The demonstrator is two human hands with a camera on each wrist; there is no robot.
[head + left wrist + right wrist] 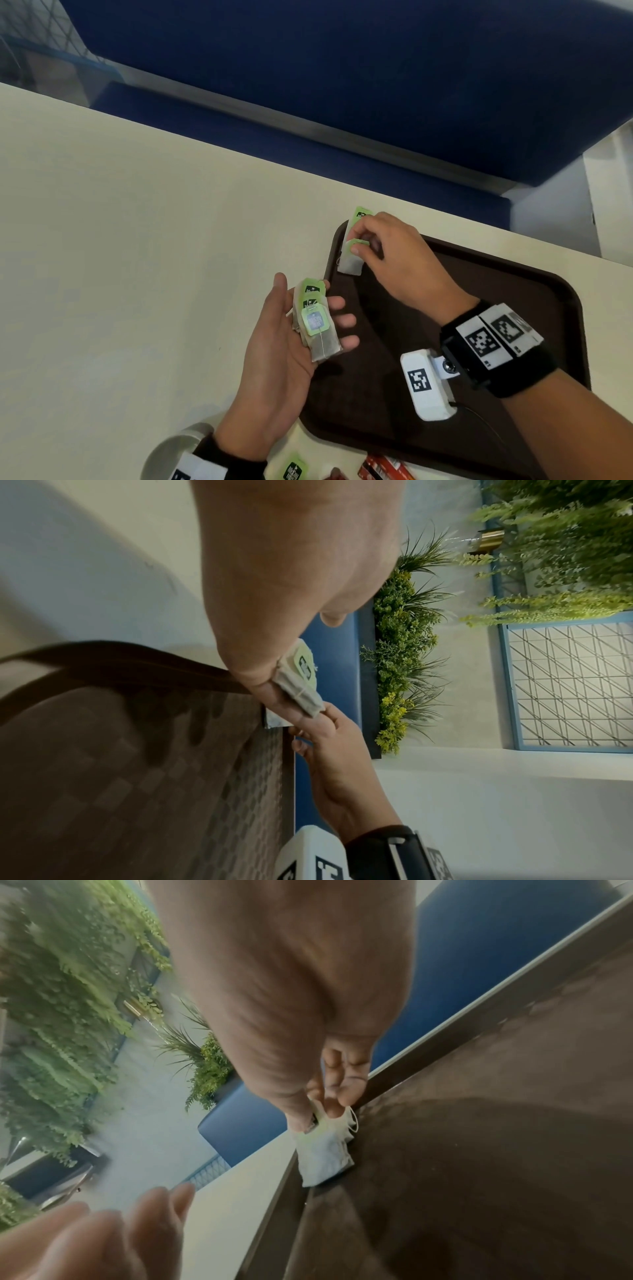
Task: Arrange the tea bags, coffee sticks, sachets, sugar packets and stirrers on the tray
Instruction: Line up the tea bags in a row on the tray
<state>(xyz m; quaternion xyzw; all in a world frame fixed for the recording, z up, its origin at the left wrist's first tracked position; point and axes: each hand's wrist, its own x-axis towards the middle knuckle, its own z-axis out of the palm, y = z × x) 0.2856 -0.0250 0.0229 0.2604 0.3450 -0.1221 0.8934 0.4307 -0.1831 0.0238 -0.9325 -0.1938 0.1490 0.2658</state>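
Tea bags [350, 263] at the tray's [565, 308] far-left corner: my right hand [394, 253] pinches them by the green tags, thumb and fingers [359, 249] grasping the top. The paper pouch hangs down with its lower edge at the tray floor, just inside the rim. One more green tag sticks up behind the hand, at the tray corner; I cannot tell whether it belongs to a bag already set down. Right wrist view confirms it: pouch [323, 1153] against the tray's inner wall, string looped at its side.

Stack [315, 320] of tea bags in my left hand [284, 346], just left of the tray's left rim, above the bench [120, 257]. Palm up, the bags lying across the fingers, which curl loosely round the stack's far edge; thumb stands clear on the left. Several green tags overlap on top, strings trailing. Left wrist view shows the stack [301, 680] gripped edge-on, with the right hand just beyond it.

Tray floor is dark brown and textured, bare under my right forearm.

Near edge of view, below the tray's near-left corner: one loose tea bag tag [296, 471] on the bench, and red packets [383, 467] beside it, partly cut off. A white round object [171, 448] sits under my left wrist; I cannot tell what it is.

Beyond the bench, a blue seat [376, 85].
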